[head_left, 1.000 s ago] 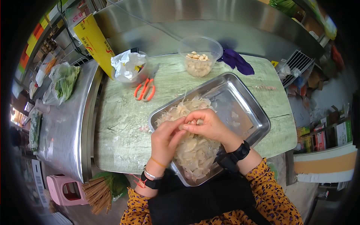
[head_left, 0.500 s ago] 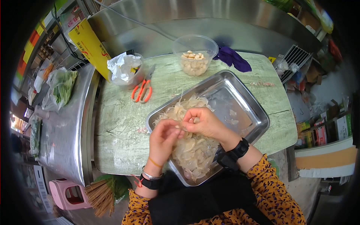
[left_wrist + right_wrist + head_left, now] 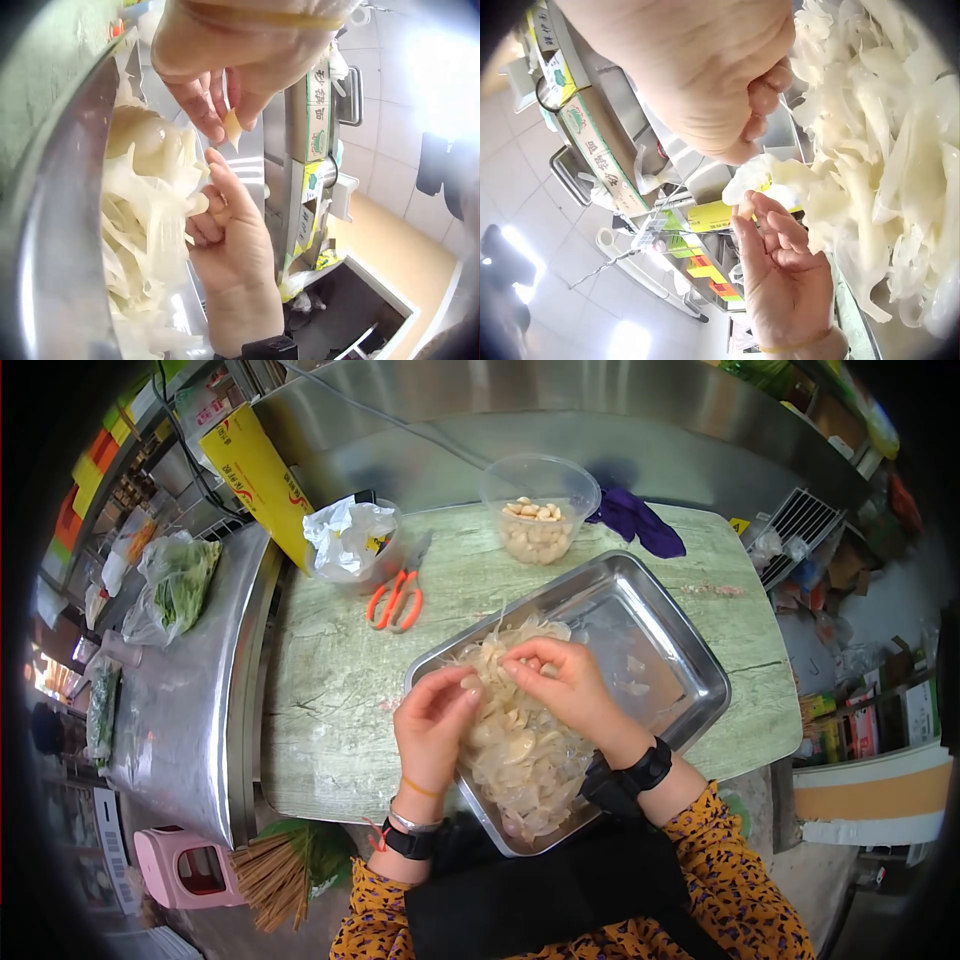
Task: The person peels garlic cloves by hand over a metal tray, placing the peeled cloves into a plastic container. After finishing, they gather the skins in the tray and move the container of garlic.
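Observation:
My left hand [image 3: 428,728] pinches a pale garlic clove [image 3: 233,129] between thumb and fingertips, above the left part of a steel tray [image 3: 708,695]. A heap of thin, translucent garlic skins [image 3: 520,760] fills that part of the tray. To the right and over the heap is my right hand [image 3: 572,688], its fingers curled in; in the left wrist view a yellowish clove [image 3: 223,215] shows among them. The two hands are a short way apart. At the back stands a clear plastic bowl [image 3: 572,505] of peeled cloves [image 3: 535,525].
Orange-handled scissors [image 3: 397,605] lie left of the tray, near a clear tub [image 3: 385,565] with white plastic in it. A purple cloth [image 3: 645,528] is beside the bowl. A long yellow box [image 3: 255,480] leans at the back left. A steel counter [image 3: 190,710] adjoins the table.
The hands were together at the fingertips and have drawn apart, the left to the left and the right to the right. The clove is now at the left fingertips.

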Action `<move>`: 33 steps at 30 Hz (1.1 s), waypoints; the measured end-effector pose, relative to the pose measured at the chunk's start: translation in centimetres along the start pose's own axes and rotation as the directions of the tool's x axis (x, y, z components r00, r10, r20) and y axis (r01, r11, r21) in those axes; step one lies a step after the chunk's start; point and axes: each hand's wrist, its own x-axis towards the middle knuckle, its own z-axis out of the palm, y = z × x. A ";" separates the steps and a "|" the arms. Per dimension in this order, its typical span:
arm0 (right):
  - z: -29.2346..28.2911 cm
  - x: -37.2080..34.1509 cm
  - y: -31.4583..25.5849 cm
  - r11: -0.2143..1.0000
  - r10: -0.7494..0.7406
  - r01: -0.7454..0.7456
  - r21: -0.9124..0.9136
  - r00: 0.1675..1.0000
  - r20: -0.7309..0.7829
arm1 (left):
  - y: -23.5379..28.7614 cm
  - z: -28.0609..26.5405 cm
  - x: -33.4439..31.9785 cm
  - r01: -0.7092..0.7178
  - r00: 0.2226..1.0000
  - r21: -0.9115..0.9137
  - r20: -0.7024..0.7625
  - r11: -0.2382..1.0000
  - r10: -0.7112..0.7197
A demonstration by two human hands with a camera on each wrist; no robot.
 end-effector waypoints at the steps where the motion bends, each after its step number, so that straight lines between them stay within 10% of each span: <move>1: 0.0 0.0 -0.2 1.000 -0.001 0.001 -0.002 1.000 0.001 | -0.3 -0.1 0.1 -0.106 0.994 0.166 0.004 0.980 0.107; 14: 0.1 -0.4 -0.5 0.988 0.054 -0.087 0.127 0.968 0.243 | 0.6 0.3 0.2 -0.593 0.737 0.759 0.377 0.269 0.561; 20: -0.1 -0.5 -0.3 0.995 0.058 -0.077 0.066 0.966 0.252 | 0.0 0.6 -0.2 -0.627 0.712 0.748 0.434 0.221 0.551; 24: 0.1 -0.3 0.0 0.987 0.057 -0.093 0.133 0.965 0.254 | -0.1 0.9 -0.4 -0.616 0.729 0.749 0.426 0.243 0.536; 26: 0.1 -0.2 0.3 0.972 0.067 -0.121 0.201 0.964 0.257 | -0.7 0.8 -0.8 -0.344 0.935 0.596 0.147 0.725 0.323; 29: 0.0 -0.2 0.0 0.928 0.128 -0.198 0.315 0.965 0.230 | -0.7 0.5 -0.7 -0.128 0.991 0.151 0.060 0.980 0.120; 33: -0.8 0.0 0.6 0.826 0.288 -0.360 0.433 0.931 0.226 | 0.3 0.1 -0.4 -0.066 0.997 -0.104 0.026 0.992 0.069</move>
